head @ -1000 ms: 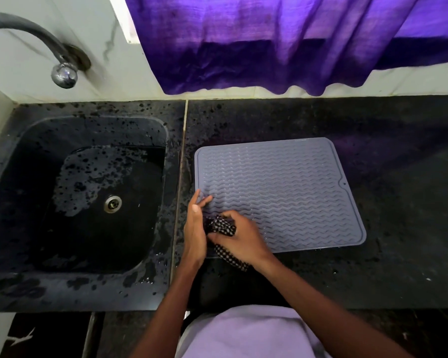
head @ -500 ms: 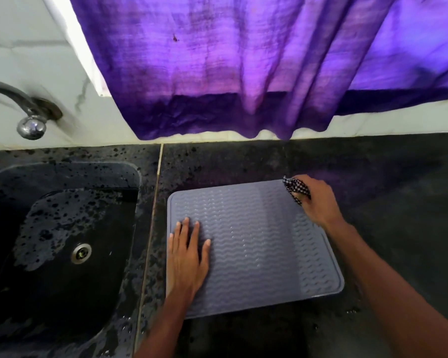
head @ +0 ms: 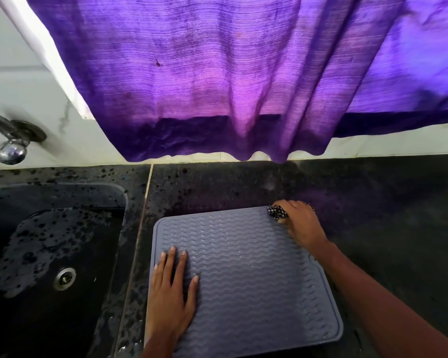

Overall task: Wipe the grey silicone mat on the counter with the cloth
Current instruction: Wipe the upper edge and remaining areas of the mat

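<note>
Sweeping from near-left, the right hand (head: 301, 226) now clutches the cloth (head: 277, 212) at the far-right corner of the mat (head: 243, 267). Fingers flat, the left hand (head: 170, 295) pins it down; one pass looks done.

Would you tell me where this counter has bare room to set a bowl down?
The widest bare patch is the black stone counter right of the grey ribbed silicone mat, past the right hand gripping the checked cloth. Another strip runs between the mat's far edge and the purple curtain. Crowded: the mat's left side, under the left hand.
</note>
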Available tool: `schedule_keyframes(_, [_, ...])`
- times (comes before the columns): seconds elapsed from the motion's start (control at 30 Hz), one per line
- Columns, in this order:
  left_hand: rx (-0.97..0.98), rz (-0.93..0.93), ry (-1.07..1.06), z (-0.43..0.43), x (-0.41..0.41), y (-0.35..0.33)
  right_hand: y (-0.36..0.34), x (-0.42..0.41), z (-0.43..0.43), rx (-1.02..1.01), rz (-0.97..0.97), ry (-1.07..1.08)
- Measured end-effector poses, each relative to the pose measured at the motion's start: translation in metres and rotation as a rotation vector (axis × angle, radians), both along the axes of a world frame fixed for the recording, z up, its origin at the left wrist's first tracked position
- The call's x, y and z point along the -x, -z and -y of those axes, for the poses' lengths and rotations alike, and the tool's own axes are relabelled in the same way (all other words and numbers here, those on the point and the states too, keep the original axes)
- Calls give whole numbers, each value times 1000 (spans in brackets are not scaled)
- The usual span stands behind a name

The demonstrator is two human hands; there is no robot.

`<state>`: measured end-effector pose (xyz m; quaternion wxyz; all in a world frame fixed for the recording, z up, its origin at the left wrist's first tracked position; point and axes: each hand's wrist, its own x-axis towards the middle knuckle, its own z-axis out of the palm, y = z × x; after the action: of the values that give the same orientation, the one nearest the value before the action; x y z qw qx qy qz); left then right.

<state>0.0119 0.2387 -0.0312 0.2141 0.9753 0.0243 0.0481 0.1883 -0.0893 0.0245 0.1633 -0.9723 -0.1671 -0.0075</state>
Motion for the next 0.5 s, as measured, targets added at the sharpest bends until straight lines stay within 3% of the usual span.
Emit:
schedule_keyframes(0.27, [-2,23,-4,1,0,-2,-4,-11,-11,-188,-140,51])
schedule_keyframes(0.5, [-13,32,-7,2,1,-3,4,-5,-31,-114,-52,36])
